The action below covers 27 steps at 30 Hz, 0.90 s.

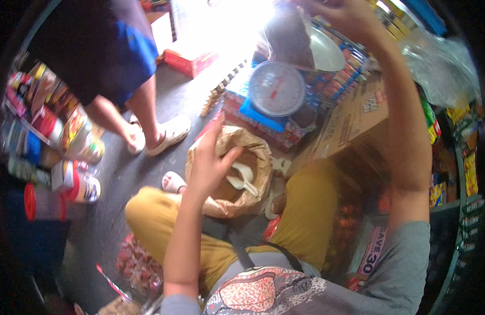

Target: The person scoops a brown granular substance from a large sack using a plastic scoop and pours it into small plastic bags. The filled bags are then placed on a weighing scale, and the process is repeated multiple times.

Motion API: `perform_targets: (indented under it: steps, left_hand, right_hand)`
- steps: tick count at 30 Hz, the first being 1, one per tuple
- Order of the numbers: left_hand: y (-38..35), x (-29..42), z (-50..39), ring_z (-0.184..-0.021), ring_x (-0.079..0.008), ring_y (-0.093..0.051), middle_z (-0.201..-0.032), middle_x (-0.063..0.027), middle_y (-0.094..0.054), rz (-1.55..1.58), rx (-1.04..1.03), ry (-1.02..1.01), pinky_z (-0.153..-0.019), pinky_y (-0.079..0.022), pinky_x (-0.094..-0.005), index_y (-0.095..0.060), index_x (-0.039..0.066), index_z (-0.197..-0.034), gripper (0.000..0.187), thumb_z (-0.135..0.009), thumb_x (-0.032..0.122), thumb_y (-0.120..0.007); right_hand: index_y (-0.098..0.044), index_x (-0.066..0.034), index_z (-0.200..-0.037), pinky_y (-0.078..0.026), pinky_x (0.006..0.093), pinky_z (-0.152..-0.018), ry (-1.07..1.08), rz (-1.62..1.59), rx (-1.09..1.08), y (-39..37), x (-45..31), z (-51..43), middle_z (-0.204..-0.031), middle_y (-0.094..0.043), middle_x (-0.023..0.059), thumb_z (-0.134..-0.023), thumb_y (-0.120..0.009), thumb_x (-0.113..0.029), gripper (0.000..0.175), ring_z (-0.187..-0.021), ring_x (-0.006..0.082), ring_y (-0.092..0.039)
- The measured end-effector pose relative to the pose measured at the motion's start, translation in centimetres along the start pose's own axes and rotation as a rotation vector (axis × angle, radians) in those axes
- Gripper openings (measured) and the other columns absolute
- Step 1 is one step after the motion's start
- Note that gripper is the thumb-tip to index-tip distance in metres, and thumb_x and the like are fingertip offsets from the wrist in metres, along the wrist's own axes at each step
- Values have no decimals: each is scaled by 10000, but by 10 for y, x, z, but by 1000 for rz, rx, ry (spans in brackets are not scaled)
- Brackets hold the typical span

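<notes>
My left hand [211,167] is raised above the left rim of an open brown paper sack [264,173], fingers apart and holding nothing. Brown granular contents [223,191], which look like sugar, lie inside the sack with a white plastic scoop [242,181] resting on them. At the top edge, my right hand [333,10] appears to grip the top of a plastic bag [289,41] of dark brown contents; glare and blur hide the fingertips. The bag is in front of the whitish pan [327,49] of a dial scale [277,88].
The scale stands on stacked packaged goods [250,118]. Cardboard boxes [352,122] are on the right, below a clear plastic bag [439,65]. Another person's legs [148,114] stand at upper left, near jars [81,185]. A bag of small reddish items [138,264] lies by my knee.
</notes>
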<state>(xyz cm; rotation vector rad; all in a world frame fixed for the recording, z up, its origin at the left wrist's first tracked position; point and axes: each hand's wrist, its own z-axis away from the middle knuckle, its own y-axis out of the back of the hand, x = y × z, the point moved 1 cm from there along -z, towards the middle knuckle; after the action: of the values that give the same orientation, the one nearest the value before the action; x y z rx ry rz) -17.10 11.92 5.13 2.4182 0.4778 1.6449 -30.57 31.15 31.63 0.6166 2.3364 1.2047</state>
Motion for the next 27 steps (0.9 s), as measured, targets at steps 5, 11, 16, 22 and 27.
perform_targets:
  steps: [5, 11, 16, 22, 27]
  left_hand:
    - [60, 89, -43, -1070, -223, -532, -1140, -195, -556, 279, 38, -74, -929, -417, -325, -319, -63, -1312, 921, -590, 177, -838]
    - [88, 96, 34, -1008, -191, -573, -1088, -142, -601, 167, 146, 113, -903, -440, -314, -422, -39, -1249, 826, -563, 143, -844]
    - [109, 74, 77, -1034, -187, -563, -1111, -117, -608, -78, 145, 43, -938, -411, -323, -516, -18, -1209, 643, -668, 203, -782]
    - [145, 75, 86, -840, -110, -613, -910, -91, -678, -304, 158, 43, -767, -478, -250, -651, -22, -994, 192, -847, 87, -596]
    - [192, 24, 134, -671, -93, -592, -755, -149, -655, -286, 547, 131, -626, -468, -269, -660, -9, -912, 199, -848, 173, -611]
  right_hand:
    - [-620, 5, -785, -439, 266, -612, 234, -100, 33, -5, -73, 13, -697, -595, 51, -736, -631, -71, 91, -646, 121, -544]
    - [-612, 12, -840, -447, 294, -647, 252, -183, 31, -58, -133, 53, -736, -609, 103, -769, -602, -77, 114, -669, 155, -573]
    - [-603, -45, -896, -452, 379, -635, 319, -322, -385, -137, -165, 71, -766, -586, 154, -774, -619, -116, 142, -691, 334, -563]
    - [-642, 17, -918, -463, 280, -708, 469, -405, -313, -151, -192, 51, -813, -645, 85, -772, -649, -50, 161, -746, 150, -601]
    - [-569, 17, -1136, -461, 283, -848, 162, -530, -207, -157, -173, 48, -1036, -626, 100, -851, -552, -28, 289, -945, 163, -594]
